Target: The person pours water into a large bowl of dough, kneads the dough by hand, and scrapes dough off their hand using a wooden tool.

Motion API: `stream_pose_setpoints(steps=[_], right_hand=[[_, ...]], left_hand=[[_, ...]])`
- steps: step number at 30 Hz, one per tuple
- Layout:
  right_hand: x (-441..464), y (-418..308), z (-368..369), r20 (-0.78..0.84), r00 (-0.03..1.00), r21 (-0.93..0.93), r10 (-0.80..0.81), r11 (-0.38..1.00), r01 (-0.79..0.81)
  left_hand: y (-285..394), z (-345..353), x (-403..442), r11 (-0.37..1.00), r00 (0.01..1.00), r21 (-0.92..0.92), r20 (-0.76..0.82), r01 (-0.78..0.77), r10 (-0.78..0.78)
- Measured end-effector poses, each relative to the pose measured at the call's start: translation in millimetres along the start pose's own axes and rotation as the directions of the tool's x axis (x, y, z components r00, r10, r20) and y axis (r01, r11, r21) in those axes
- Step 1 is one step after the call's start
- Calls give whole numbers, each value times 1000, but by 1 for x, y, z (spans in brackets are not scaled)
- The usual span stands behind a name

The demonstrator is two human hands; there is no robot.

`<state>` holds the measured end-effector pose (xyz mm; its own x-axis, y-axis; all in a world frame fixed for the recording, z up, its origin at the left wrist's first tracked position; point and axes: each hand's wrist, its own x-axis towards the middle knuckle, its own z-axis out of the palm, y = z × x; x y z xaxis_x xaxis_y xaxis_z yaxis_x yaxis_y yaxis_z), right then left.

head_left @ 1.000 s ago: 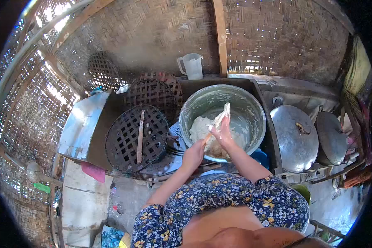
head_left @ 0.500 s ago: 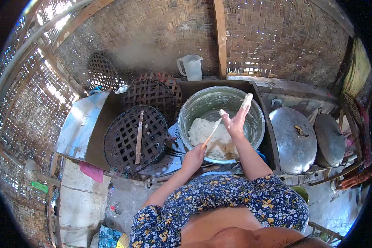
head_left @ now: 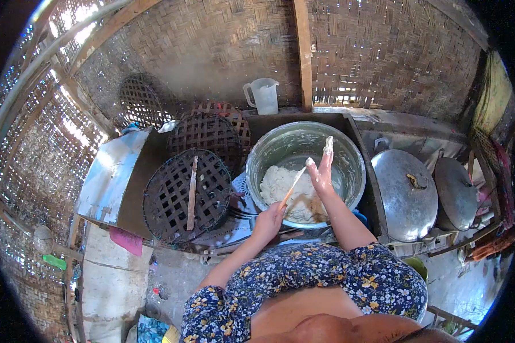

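My left hand [head_left: 270, 220] is closed around a slim wooden stick [head_left: 290, 191] whose upper end is coated with pale dough. The coated end comes up to the thumb of my right hand [head_left: 323, 174]; whether they touch is hard to tell. My right hand stands over the basin, fingers stretched upward and thumb apart, with dough stuck on its fingertips and palm. Below both lies a lumpy mass of whitish dough [head_left: 274, 182], browner at its near edge, inside a large metal basin [head_left: 257, 150]. Smears of dough cover the basin's inner wall.
Left of the basin lie round woven trays [head_left: 171, 191], one with a flat wooden strip [head_left: 192, 194] on top. Behind stands a clear plastic pitcher [head_left: 264, 96]. Two big metal lids [head_left: 403, 191] sit at the right. A woven wall [head_left: 229, 46] closes the back.
My right hand has tipped leftward, its fingers now more upright and slightly lower. My left hand keeps hold of the stick, almost unmoved.
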<state>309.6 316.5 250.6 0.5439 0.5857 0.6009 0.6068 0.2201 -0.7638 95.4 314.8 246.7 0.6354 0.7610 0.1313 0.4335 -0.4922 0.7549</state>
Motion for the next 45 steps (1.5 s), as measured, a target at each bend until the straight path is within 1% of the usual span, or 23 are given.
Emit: stream_pose_setpoints(steps=[5, 6, 7, 9, 13, 14, 16, 17, 20, 23, 26, 27, 30, 32, 35, 36, 37, 39, 40, 41, 43, 44, 45], right_hand=[[-17, 14, 7, 73, 996, -61, 45, 997, -41], [-17, 15, 11, 65, 963, 114, 261, 957, -267], [-17, 17, 11, 86, 933, 300, 350, 884, -360], [-18, 15, 13, 180, 846, 619, 501, 611, -494], [-5, 8, 18, 68, 839, 389, 539, 760, -520], [-8, 5, 18, 43, 817, 473, 576, 708, -524], [-10, 11, 19, -57, 890, 76, 453, 890, -449], [-12, 13, 20, -79, 923, -135, 376, 914, -383], [-18, 4, 14, -92, 995, -267, 48, 961, -71], [-17, 1, 10, -66, 997, -252, 31, 967, -47], [-13, -23, 3, -83, 975, -125, 206, 968, -216], [-14, -16, 3, -80, 980, -162, 184, 967, -195], [-16, -1, 1, -93, 988, -270, 125, 952, -145], [-16, -13, 0, -130, 988, -335, 87, 934, -127], [-12, -28, -5, -85, 977, -213, 193, 955, -207], [-12, -24, -4, -50, 952, -129, 301, 944, -305], [-12, -22, -5, 20, 903, 72, 429, 900, -430], [-13, -20, -8, 233, 763, 421, 603, 645, -638], [-17, -5, 1, 280, 813, 514, 511, 635, -577], [-24, 7, 2, 336, 752, 527, 567, 549, -649], [-26, -20, -4, 447, 613, 530, 651, 360, -768], [-20, -39, -7, 470, 542, 456, 697, 335, -825], [-20, -40, -7, 478, 550, 464, 685, 335, -820]], left_hand=[[6, -10, 5, 998, 993, -3, -99, -63, 63], [8, -12, 6, 998, 991, -6, -114, -70, 69], [7, -12, 5, 998, 992, 17, -111, -59, 60], [6, -13, 4, 997, 994, 65, -102, -37, 43], [0, 1, -2, 974, 979, 145, -82, -175, 188], [1, 1, -3, 971, 978, 155, -71, -182, 195], [1, 1, -2, 973, 982, 161, -58, -168, 179], [1, 0, 0, 977, 987, 159, -53, -144, 154], [5, -11, 6, 978, 992, 186, -57, -99, 112], [-1, -12, 14, 974, 986, 198, -96, -112, 133], [-1, -14, 13, 975, 982, 192, -127, -113, 139], [1, -15, 12, 976, 982, 190, -134, -109, 136], [-4, -5, 1, 945, 961, 210, -63, -251, 269], [-5, -4, 5, 962, 985, 230, -54, -145, 161], [-13, -8, 12, 975, 992, 212, -94, -63, 84], [-8, -12, 11, 981, 991, 185, -108, -62, 82], [-4, -15, 10, 986, 989, 157, -121, -61, 80], [1, -9, 4, 978, 981, 156, -118, -135, 154], [2, -7, 3, 973, 975, 156, -117, -170, 189], [0, -6, 4, 974, 982, 177, -103, -138, 158], [-6, -3, 9, 973, 993, 217, -75, -77, 95], [-7, -6, 11, 979, 993, 195, -89, -55, 73], [-8, -11, 15, 984, 993, 172, -104, -34, 53]])
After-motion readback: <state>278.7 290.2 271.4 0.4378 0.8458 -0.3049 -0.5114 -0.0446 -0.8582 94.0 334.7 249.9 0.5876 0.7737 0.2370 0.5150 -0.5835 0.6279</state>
